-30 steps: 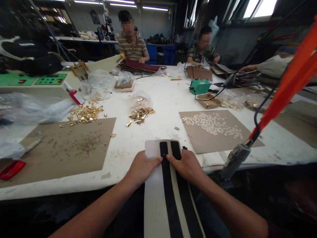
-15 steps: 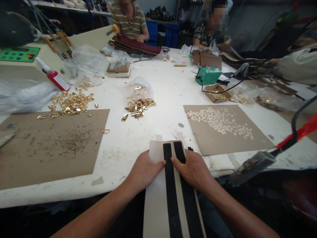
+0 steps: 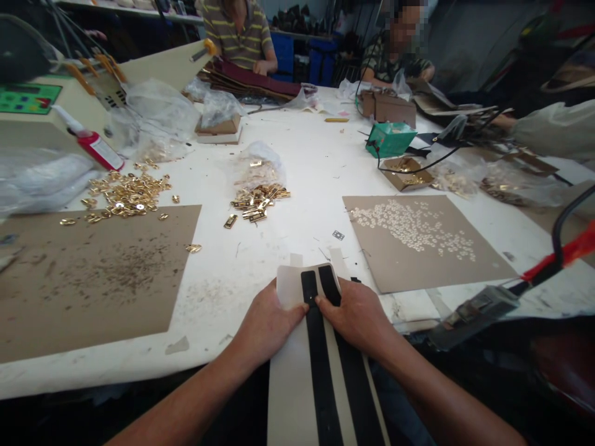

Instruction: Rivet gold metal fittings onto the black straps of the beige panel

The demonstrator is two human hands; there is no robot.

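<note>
A long pale panel (image 3: 292, 384) with two black strips runs from the table's front edge down toward my body. My left hand (image 3: 269, 319) grips its left edge, thumb pressed on the left black strip (image 3: 320, 371). On the other side my right hand (image 3: 356, 313) holds the right edge, its thumb tip on the same strip close to the left thumb. The right black strip (image 3: 356, 378) passes partly beneath the right hand. The fingers of both hands are hidden under the panel. A tiny bright dot shows on the left strip just above the thumbs.
Brown boards lie left (image 3: 93, 316) and right (image 3: 372, 254), the right one bearing small pale rings (image 3: 409, 226). Gold metal pieces are heaped at left (image 3: 127, 195) and centre (image 3: 255, 204). A red bottle (image 3: 100, 148) leans by a machine; a grey cable-fed tool (image 3: 474, 316) hangs right. Co-workers sit opposite.
The panel's top end has shifted slightly left, and both hands with it. The thumbs still press near each other on the left strip. My view has moved a little.
</note>
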